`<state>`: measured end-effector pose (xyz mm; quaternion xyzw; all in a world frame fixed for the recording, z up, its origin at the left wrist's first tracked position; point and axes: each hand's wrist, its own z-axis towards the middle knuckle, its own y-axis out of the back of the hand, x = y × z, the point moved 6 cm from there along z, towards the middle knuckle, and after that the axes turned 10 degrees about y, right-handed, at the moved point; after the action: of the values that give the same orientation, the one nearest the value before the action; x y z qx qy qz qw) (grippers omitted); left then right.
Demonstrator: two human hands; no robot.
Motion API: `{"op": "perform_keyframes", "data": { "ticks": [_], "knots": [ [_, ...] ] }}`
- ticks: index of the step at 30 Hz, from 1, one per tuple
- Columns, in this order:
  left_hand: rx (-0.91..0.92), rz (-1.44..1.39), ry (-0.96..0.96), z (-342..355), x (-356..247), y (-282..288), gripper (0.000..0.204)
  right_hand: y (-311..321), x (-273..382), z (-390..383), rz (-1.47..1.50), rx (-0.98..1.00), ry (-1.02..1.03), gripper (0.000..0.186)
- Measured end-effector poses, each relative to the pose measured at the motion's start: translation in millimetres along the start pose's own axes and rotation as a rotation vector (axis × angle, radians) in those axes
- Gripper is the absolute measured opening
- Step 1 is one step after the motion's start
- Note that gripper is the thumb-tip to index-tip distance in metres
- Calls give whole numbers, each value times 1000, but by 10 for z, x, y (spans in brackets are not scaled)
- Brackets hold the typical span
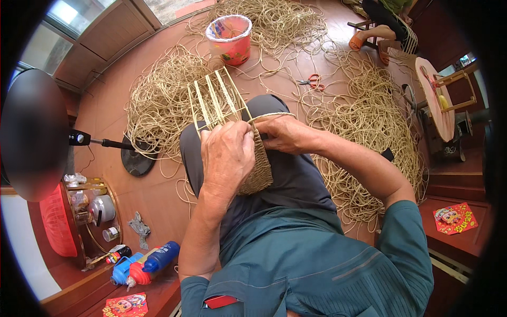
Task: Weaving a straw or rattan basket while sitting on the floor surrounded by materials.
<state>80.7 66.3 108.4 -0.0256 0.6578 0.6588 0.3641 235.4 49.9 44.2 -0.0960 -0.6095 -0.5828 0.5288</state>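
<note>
A half-woven straw basket (260,171) lies tilted across my lap. Its lower part is tightly woven, and the bare stakes of its frame (214,100) stick out away from me. My left hand (228,150) is closed over the weaving edge, its fingertips partly hidden. At the basket's right side, my right hand (281,133) has its fingers bent around a straw cord (272,114), whose loop arches over the knuckles. Some fingers of that hand are tucked out of sight against the basket wall.
Heaps of loose straw cord (364,132) cover much of the floor. Red-handled scissors (315,82) and a red bucket (232,47) lie ahead. A stand fan (103,141) is at left, near bottles (161,257). Another person's legs (383,33) show at far right.
</note>
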Motion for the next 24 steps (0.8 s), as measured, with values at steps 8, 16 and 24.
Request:
{"op": "perform_keyframes", "data": {
  "ticks": [8, 16, 24],
  "knots": [
    [-43, -27, -37, -21, 17, 5, 11, -17, -59, -163, 188, -135, -180, 20],
    [-70, -57, -55, -57, 42, -21, 11, 173, -168, -302, 371, -418, -438, 25],
    [-186, -114, -154, -55, -83, -46, 14, 55, -92, -603, 887, -365, -422, 25]
  ]
}}
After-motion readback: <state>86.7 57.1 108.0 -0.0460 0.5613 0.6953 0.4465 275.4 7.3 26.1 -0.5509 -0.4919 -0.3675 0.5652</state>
